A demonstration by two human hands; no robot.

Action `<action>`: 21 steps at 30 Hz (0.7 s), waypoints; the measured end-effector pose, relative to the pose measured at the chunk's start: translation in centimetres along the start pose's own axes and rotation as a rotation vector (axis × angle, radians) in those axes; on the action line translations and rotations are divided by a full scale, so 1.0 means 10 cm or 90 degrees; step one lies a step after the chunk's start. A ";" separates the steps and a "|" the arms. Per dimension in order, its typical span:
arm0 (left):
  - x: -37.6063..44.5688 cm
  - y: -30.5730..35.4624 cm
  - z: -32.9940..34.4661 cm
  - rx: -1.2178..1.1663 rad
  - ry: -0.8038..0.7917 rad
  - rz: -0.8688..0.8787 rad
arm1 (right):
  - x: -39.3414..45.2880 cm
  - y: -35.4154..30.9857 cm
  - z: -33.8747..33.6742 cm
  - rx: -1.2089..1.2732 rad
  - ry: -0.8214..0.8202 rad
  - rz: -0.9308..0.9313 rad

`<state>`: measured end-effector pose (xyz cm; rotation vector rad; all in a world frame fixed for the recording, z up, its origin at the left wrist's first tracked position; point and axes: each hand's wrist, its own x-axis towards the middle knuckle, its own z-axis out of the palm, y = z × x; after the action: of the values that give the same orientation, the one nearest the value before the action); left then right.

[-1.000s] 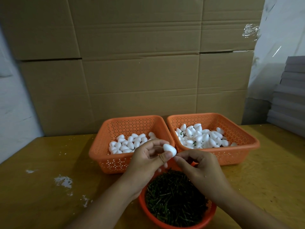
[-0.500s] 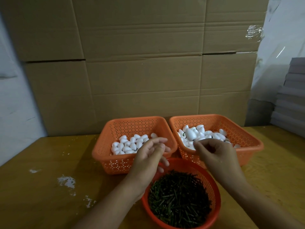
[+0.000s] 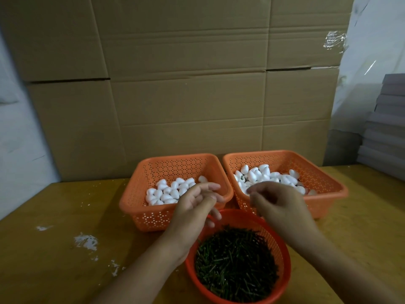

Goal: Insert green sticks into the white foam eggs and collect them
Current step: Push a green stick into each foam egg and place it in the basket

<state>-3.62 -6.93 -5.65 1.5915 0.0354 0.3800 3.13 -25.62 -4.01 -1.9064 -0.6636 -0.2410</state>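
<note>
Plain white foam eggs (image 3: 168,193) lie in the left orange basket (image 3: 134,189). The right orange basket (image 3: 328,183) holds more eggs (image 3: 266,173), and at least one shows a green stick (image 3: 242,177). In front stands a round orange bowl (image 3: 286,255) full of green sticks (image 3: 236,264). My left hand (image 3: 195,209) hovers over the left basket's front right corner with relaxed, spread fingers and holds nothing. My right hand (image 3: 280,205) hangs over the right basket's front edge with loosely curled fingers. It is slightly blurred, and no egg or stick shows in it.
The baskets stand on a yellow wooden table (image 3: 65,270) with white foam crumbs (image 3: 86,241) at the left. A wall of cardboard boxes (image 3: 186,95) rises behind. Grey flat boards (image 3: 385,128) are stacked at the right.
One second ago my left hand held an egg against my right hand's fingers. The egg is gone from both hands. My right hand reached over the right basket and has drawn back slightly.
</note>
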 end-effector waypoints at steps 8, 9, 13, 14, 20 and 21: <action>0.08 0.13 -0.15 -0.007 0.045 0.025 | -0.26 -0.02 0.21 -0.359 -0.569 -0.119; 0.10 0.16 -0.19 0.004 0.061 0.032 | -0.28 -0.01 0.23 -0.372 -0.584 -0.114; 0.27 0.25 -0.39 0.110 0.157 0.038 | -0.28 -0.01 0.22 -0.382 -0.599 -0.129; 0.32 0.27 -0.44 0.149 0.175 0.044 | -0.27 -0.02 0.21 -0.381 -0.603 -0.129; 0.70 0.32 -0.68 0.589 0.060 -0.021 | -0.27 -0.01 0.23 -0.403 -0.615 -0.130; 0.77 0.32 -0.71 0.636 0.009 -0.058 | -0.27 -0.01 0.23 -0.402 -0.615 -0.128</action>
<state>1.09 1.63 -0.75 2.5589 0.3522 0.3133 0.54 -24.44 -6.15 -2.5384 -1.5601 0.4438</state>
